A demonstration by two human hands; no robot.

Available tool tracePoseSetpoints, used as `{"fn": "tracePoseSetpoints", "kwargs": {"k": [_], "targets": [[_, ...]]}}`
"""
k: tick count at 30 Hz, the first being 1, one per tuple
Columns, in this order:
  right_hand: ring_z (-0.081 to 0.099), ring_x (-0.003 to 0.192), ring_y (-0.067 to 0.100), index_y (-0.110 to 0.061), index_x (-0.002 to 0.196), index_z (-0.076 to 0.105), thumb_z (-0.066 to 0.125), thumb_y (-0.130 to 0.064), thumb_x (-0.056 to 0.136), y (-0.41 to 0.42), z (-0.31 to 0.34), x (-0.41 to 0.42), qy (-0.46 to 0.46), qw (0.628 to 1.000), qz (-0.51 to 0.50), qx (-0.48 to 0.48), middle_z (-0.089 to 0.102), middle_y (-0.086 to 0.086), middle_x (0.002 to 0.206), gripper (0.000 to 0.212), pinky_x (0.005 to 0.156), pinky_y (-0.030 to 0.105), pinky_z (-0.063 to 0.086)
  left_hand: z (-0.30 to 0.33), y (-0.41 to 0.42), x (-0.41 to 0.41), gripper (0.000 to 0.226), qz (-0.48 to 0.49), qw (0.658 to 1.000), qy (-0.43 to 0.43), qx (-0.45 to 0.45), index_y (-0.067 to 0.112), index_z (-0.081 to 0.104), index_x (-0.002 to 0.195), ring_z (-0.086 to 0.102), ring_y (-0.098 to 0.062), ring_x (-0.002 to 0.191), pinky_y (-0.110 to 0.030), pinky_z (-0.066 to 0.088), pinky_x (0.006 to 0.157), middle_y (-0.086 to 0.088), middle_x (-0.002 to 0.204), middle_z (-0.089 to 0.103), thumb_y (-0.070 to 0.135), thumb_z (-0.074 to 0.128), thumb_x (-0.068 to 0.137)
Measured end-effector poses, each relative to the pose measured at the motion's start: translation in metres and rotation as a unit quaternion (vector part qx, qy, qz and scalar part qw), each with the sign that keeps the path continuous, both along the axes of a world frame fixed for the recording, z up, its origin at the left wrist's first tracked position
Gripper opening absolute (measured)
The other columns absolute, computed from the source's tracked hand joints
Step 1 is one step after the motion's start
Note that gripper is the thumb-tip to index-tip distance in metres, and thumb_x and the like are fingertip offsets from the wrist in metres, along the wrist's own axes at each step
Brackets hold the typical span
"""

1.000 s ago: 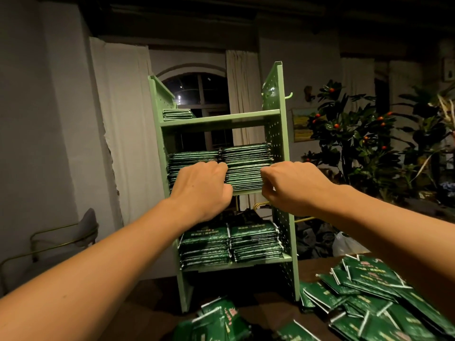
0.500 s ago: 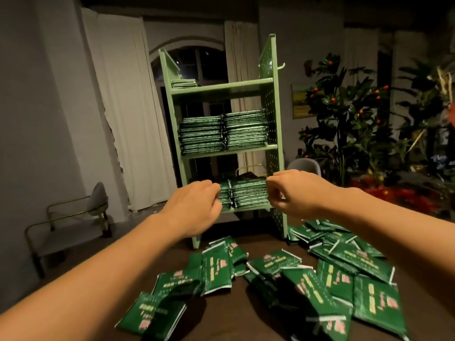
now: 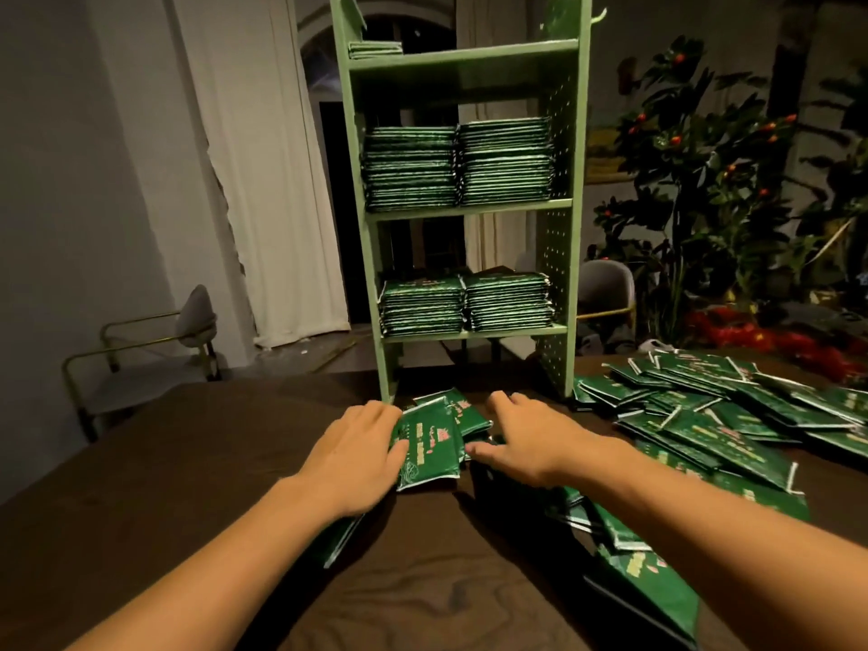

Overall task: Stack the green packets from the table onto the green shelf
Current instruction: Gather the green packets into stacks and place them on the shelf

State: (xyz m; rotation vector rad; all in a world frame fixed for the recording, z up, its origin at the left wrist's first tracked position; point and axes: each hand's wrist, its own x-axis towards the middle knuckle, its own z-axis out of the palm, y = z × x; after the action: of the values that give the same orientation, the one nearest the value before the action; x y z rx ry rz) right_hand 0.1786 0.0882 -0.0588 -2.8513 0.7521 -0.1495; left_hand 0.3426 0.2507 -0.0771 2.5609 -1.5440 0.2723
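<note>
Both hands have dropped from the green shelf to the table. Left hand and right hand, fingers spread and holding nothing, flank a small pile of green packets lying directly between them, long axis pointing away toward the shelf; the left hand touches its edge.

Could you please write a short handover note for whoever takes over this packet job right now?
Left hand: flat, fingers straight, resting on the small pile of packets in front of the green shelf.
Right hand: fingers spread on the same pile, nothing gripped.
Done: two full stacks on the middle shelf, two on the bottom shelf, a few packets on the top shelf.
Left: the pile under the hands and the large scatter of packets on the table to the right.
</note>
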Motion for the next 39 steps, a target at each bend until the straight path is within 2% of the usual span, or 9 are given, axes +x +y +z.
{"fn": "tracePoseSetpoints", "kwargs": {"k": [3,7,13,21,25,29,32,35,39], "targets": [[0.047,0.13,0.037,-0.021,0.148,0.028,0.05,-0.072,0.089,-0.004,-0.014,0.022,-0.016,1.0,-0.018,0.021,0.043,0.016,0.144,0.081,0.106,0.048,0.043,-0.017,-0.007,0.012,0.053,0.045,0.999,0.026,0.017,0.025,0.029,0.154,0.025,-0.022,0.148,-0.046,0.02,0.122,0.003,0.16,0.029,0.049,0.029,0.106],[0.041,0.135,0.04,-0.028,0.153,0.022,0.042,-0.078,0.087,-0.007,-0.025,0.052,-0.03,0.999,-0.035,0.029,0.036,0.017,0.15,0.085,0.109,0.049,0.039,-0.041,-0.018,0.026,0.068,0.113,0.987,0.113,0.02,0.034,0.008,0.16,0.006,-0.024,0.156,-0.056,0.004,0.124,0.005,0.169,0.007,0.065,0.019,0.101],[0.026,0.145,0.041,-0.032,0.158,0.01,0.034,-0.083,0.087,-0.012,-0.04,0.095,-0.008,0.997,-0.063,0.039,0.02,0.021,0.161,0.091,0.115,0.052,0.027,-0.053,-0.028,0.037,0.072,0.105,0.979,0.16,-0.063,0.029,0.008,0.161,0.015,-0.019,0.154,-0.048,0.016,0.124,0.005,0.169,0.014,0.066,0.017,0.1],[0.039,0.137,0.036,-0.036,0.151,0.031,0.053,-0.074,0.084,-0.012,-0.031,0.081,0.052,0.996,-0.012,0.071,0.041,0.014,0.147,0.079,0.109,0.047,0.033,-0.053,-0.03,0.027,0.068,0.072,0.985,0.157,0.007,0.038,0.006,0.161,0.009,-0.017,0.156,-0.042,0.012,0.125,0.009,0.169,0.011,0.067,0.01,0.099],[0.041,0.134,0.033,-0.035,0.148,0.036,0.056,-0.075,0.082,-0.006,-0.025,0.05,0.039,0.999,-0.008,0.025,0.048,0.009,0.144,0.08,0.11,0.048,0.032,-0.051,-0.03,0.0,0.064,0.045,0.986,0.152,0.047,0.039,0.01,0.16,0.004,-0.023,0.156,-0.043,0.007,0.125,0.011,0.169,0.01,0.064,0.009,0.101],[0.037,0.138,0.034,-0.025,0.153,0.026,0.052,-0.08,0.081,-0.004,-0.025,0.018,0.02,0.999,-0.027,0.01,0.047,0.008,0.148,0.094,0.112,0.051,0.027,-0.047,-0.034,-0.019,0.058,0.036,0.991,0.117,0.055,0.031,0.02,0.157,0.014,-0.029,0.153,-0.044,0.015,0.123,0.007,0.165,0.021,0.056,0.014,0.105],[0.039,0.134,0.034,-0.016,0.141,0.037,0.057,-0.079,0.078,-0.003,-0.025,0.002,0.008,0.998,-0.059,0.013,0.049,0.01,0.144,0.091,0.111,0.051,0.029,-0.048,-0.042,-0.029,0.057,0.036,0.992,0.105,0.051,0.026,0.031,0.15,0.021,-0.03,0.149,-0.048,0.021,0.12,0.002,0.158,0.033,0.057,0.017,0.104],[0.046,0.125,0.031,-0.016,0.13,0.045,0.071,-0.075,0.071,-0.004,-0.029,-0.006,-0.052,0.995,-0.073,0.046,0.057,0.007,0.132,0.087,0.105,0.047,0.037,-0.049,-0.049,-0.036,0.048,0.053,0.995,0.083,0.016,0.023,0.045,0.127,0.041,-0.025,0.133,-0.042,0.033,0.11,-0.002,0.136,0.052,0.056,0.02,0.103],[0.056,0.122,0.025,-0.02,0.132,0.049,0.085,-0.067,0.059,-0.013,-0.036,-0.005,-0.131,0.977,-0.084,0.148,0.063,0.001,0.127,0.095,0.105,0.043,0.043,-0.049,-0.054,-0.043,0.033,0.072,0.988,0.114,-0.08,0.02,0.045,0.1,0.052,-0.025,0.109,-0.039,0.039,0.093,-0.001,0.11,0.056,0.048,0.028,0.105]]}}
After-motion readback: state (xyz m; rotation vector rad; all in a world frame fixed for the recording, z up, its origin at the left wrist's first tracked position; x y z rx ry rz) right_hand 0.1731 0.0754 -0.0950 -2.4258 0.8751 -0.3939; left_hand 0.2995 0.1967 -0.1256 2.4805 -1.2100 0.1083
